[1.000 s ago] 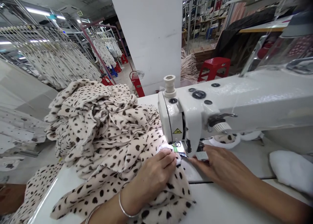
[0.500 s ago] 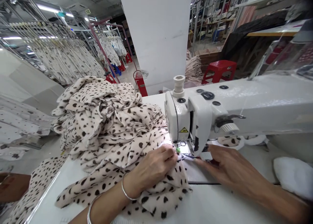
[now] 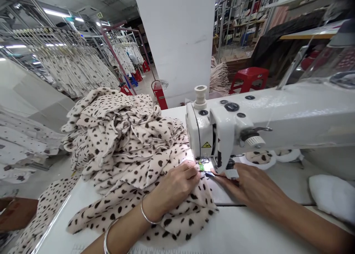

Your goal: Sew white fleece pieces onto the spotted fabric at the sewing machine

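Observation:
Pale pink fleece fabric with dark spots (image 3: 163, 161) lies heaped on the left of the sewing machine (image 3: 205, 134) and runs up to its needle area. My left hand (image 3: 177, 183), wearing two bangles on its wrist, is closed on the fabric edge just left of the presser foot. A small bright green piece (image 3: 201, 166) shows by the foot, beside those fingertips. From the right, my right hand (image 3: 246, 182) reaches under the machine head. Its fingers are closed around a thin dark pointed tool (image 3: 210, 173), mostly hidden, with its tip at the fabric by the needle.
Rounded white-edged spotted pieces (image 3: 259, 158) lie behind the machine arm, and a white padded piece (image 3: 331, 196) sits at the right. A white pillar (image 3: 177, 43) stands behind the table. Racks of hanging garments (image 3: 74, 61) fill the left background; a red stool (image 3: 249, 80) is beyond.
My right hand has moved slightly left, bringing the dark tool's tip closer to the needle area. My left hand stays on the fabric. The view has shifted a little.

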The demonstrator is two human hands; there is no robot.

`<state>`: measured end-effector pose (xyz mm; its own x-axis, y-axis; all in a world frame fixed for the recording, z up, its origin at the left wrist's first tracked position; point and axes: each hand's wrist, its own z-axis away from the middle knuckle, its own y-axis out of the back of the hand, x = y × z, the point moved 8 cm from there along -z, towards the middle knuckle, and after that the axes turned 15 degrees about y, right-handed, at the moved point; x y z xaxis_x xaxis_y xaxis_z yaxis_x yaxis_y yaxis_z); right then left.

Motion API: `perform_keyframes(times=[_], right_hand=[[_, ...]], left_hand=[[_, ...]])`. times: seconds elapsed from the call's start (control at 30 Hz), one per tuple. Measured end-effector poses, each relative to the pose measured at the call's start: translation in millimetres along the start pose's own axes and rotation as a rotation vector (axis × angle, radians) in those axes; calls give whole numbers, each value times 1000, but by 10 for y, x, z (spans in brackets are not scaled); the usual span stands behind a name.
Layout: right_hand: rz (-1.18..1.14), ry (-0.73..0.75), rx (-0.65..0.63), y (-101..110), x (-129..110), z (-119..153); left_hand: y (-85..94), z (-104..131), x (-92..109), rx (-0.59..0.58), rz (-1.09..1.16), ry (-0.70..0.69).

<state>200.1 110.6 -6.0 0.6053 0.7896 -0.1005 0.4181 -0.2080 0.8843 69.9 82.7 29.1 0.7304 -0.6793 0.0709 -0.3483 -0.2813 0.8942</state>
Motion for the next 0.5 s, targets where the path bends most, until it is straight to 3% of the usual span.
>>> perform_keyframes(times=[0.33, 0.5], right_hand=[[-75, -8, -89, 64, 11, -12], [-71, 88, -29, 64, -60, -11]], left_hand=[[12, 20, 20, 32, -39, -55], [-15, 27, 13, 26, -34, -49]])
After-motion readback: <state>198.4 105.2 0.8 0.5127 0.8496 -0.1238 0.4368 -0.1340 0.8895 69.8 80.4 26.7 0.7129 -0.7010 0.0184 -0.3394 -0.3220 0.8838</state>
